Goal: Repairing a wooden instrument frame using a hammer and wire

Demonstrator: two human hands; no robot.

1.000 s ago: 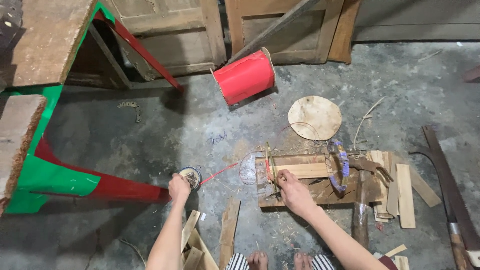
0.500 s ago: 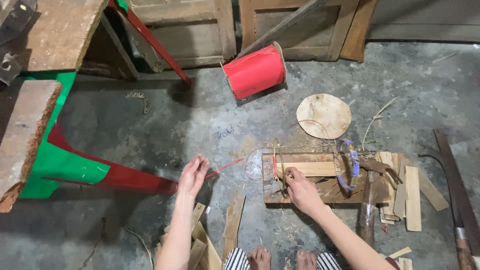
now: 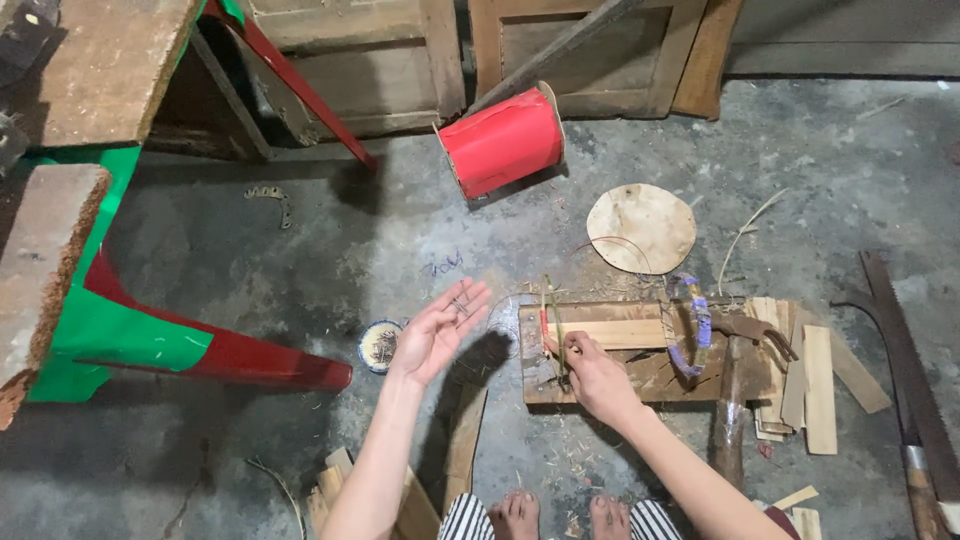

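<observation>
Right hand (image 3: 592, 375) rests on wooden board (image 3: 640, 375), grip pinched on thin sticks (image 3: 553, 325) at board's left edge; left hand (image 3: 435, 330) raised left of board, fingers apart, holding nothing; small round tin (image 3: 380, 345) just beyond it; bare concrete floor (image 3: 400, 240) between board and red spool (image 3: 505, 140).

Bare forearms and bare feet, black-and-white striped trousers (image 3: 478, 518) at the knees.

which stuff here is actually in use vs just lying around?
In use: left hand, open, on red string; right hand pinching thin sticks on wooden board.
Lying about: red spool, round disc, small tin, saw, wood offcuts.
</observation>
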